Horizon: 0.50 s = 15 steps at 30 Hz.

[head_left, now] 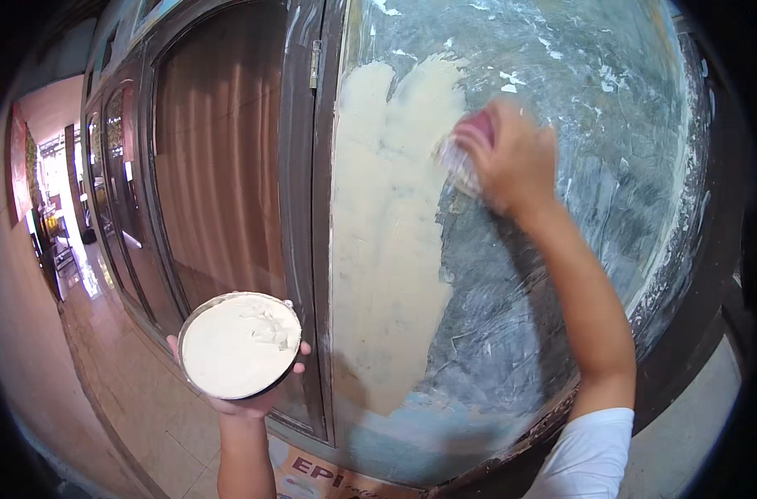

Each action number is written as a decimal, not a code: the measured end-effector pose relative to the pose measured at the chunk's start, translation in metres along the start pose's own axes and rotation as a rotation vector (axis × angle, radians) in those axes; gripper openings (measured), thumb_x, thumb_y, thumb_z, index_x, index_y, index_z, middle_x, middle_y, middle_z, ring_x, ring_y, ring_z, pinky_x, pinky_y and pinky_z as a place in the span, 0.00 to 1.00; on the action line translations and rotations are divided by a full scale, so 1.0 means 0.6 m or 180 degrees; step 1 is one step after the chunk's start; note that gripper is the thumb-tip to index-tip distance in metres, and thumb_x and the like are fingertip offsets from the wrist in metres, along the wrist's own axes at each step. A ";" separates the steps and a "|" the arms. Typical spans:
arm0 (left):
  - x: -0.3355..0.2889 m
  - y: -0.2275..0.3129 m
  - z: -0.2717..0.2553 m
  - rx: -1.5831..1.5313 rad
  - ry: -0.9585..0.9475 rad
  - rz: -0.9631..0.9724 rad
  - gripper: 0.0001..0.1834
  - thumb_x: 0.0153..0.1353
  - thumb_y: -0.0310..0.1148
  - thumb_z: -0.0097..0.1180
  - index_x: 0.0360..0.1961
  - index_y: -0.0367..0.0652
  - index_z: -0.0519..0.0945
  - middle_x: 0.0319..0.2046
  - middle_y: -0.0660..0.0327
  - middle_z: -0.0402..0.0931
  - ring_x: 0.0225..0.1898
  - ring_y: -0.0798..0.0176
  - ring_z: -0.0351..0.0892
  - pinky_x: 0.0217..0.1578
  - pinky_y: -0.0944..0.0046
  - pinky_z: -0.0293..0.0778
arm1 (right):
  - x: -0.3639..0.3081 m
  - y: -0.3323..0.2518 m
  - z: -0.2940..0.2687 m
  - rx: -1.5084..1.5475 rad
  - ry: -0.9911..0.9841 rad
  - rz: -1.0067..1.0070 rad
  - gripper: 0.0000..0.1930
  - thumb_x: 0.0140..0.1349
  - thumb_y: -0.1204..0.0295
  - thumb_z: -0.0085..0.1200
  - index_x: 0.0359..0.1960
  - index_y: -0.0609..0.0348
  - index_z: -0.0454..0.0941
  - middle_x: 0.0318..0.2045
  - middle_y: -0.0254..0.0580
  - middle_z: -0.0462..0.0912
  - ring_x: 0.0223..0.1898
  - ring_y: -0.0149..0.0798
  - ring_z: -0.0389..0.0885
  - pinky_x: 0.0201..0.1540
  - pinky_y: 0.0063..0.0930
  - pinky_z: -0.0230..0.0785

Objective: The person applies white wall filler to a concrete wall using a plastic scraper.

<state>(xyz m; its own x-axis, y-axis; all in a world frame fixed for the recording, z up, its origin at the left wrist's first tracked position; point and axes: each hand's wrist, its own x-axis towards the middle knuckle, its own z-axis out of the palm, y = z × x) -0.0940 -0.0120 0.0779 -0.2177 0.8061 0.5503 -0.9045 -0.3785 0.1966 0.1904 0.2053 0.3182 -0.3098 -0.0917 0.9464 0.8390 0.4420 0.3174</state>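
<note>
My left hand (247, 406) holds up a round dark bowl (285, 378) from below, its fingertips curled round the side. Smooth cream putty (229, 349) fills the bowl, with a scooped, rough patch at its far right. Higher up, my right hand (520, 162) is closed round the reddish handle of a putty knife (458, 161). Motion blurs the knife, and its blade is at the right edge of a cream putty layer (387, 216). That layer covers the left strip of a grey-blue, patchy wall (545, 258).
Left of the wall stands a dark wooden frame (302, 208) with a hinge and a glazed panel backed by a brown curtain (220, 158). A tiled walkway (112, 358) runs along the far left. A printed cardboard sheet (329, 478) lies at the wall's foot.
</note>
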 end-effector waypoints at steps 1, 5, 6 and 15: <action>0.000 -0.004 0.004 0.0020 -0.0026 0.0001 0.60 0.57 0.85 0.38 0.76 0.48 0.61 0.67 0.30 0.64 0.49 0.13 0.77 0.40 0.25 0.84 | 0.040 0.026 -0.018 0.0030 0.0213 0.0594 0.28 0.62 0.44 0.62 0.52 0.53 0.76 0.45 0.43 0.84 0.48 0.50 0.82 0.53 0.52 0.63; -0.002 -0.008 0.000 0.0088 -0.0169 0.0076 0.60 0.57 0.85 0.37 0.76 0.48 0.60 0.68 0.30 0.63 0.49 0.13 0.77 0.39 0.25 0.85 | 0.051 0.054 -0.034 0.0139 0.0627 0.1183 0.30 0.61 0.44 0.64 0.54 0.54 0.76 0.45 0.45 0.85 0.48 0.51 0.83 0.54 0.51 0.63; -0.012 0.004 -0.002 0.0104 -0.0149 0.0111 0.60 0.57 0.85 0.37 0.77 0.48 0.59 0.68 0.30 0.62 0.50 0.12 0.76 0.40 0.24 0.85 | 0.012 0.005 -0.012 0.0492 0.0168 0.0614 0.30 0.61 0.45 0.65 0.54 0.54 0.76 0.45 0.46 0.84 0.48 0.51 0.83 0.53 0.50 0.63; -0.006 -0.014 0.012 0.0288 -0.0332 -0.0126 0.61 0.59 0.83 0.43 0.77 0.42 0.59 0.71 0.30 0.59 0.49 0.19 0.78 0.38 0.31 0.86 | 0.089 0.066 -0.051 0.0096 0.0494 0.1090 0.27 0.66 0.44 0.60 0.53 0.53 0.77 0.42 0.44 0.84 0.45 0.50 0.82 0.55 0.48 0.63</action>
<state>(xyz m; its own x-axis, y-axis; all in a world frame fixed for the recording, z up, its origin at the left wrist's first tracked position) -0.0829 -0.0146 0.0799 -0.1389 0.7713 0.6211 -0.8738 -0.3906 0.2896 0.2205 0.1908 0.3828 0.0597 -0.0672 0.9960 0.8679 0.4964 -0.0186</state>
